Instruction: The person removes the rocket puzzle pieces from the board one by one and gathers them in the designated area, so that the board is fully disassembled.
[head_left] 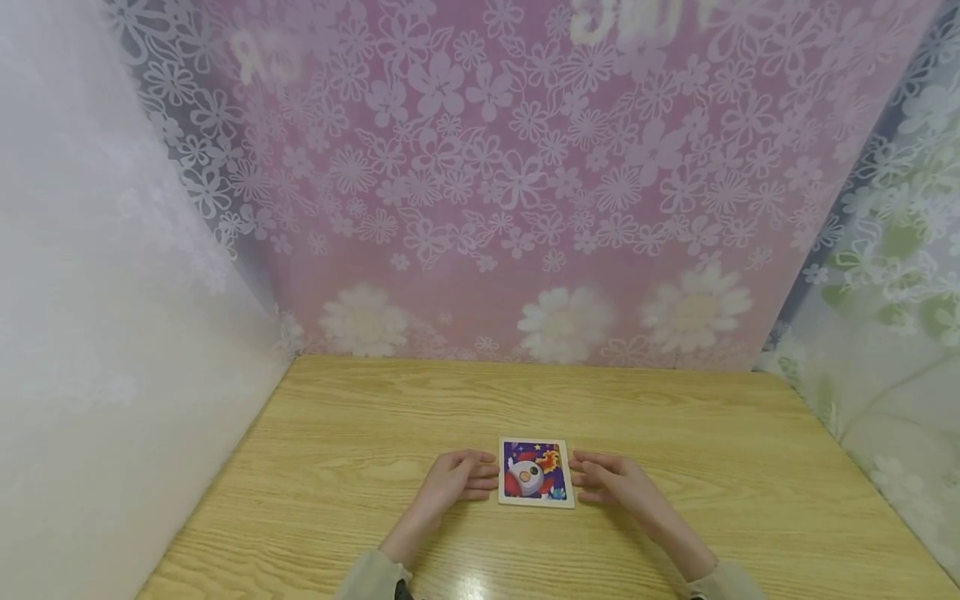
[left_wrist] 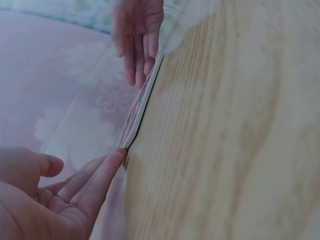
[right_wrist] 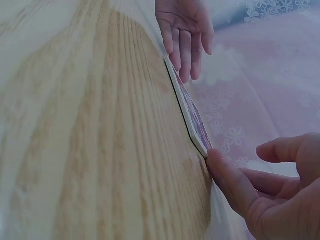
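Observation:
A square picture board (head_left: 536, 472) with a pale rim lies flat on the wooden table, showing a red and white cartoon bird against dark purple. My left hand (head_left: 460, 478) is at its left side, and my right hand (head_left: 609, 481) is at its right side. Both hands have fairly straight fingers. Seen from the left wrist, the left fingertips (left_wrist: 118, 154) meet the board's near corner. The right wrist view has the right fingertips (right_wrist: 214, 155) at the opposite side's corner. Neither hand curls round the board.
The wood-grain table (head_left: 390, 408) reaches back to a pink floral curtain (head_left: 480, 208). A whitish sheet (head_left: 120, 292) hangs along the left side, and a flowered one (head_left: 900, 333) along the right. Light glares on the table's front.

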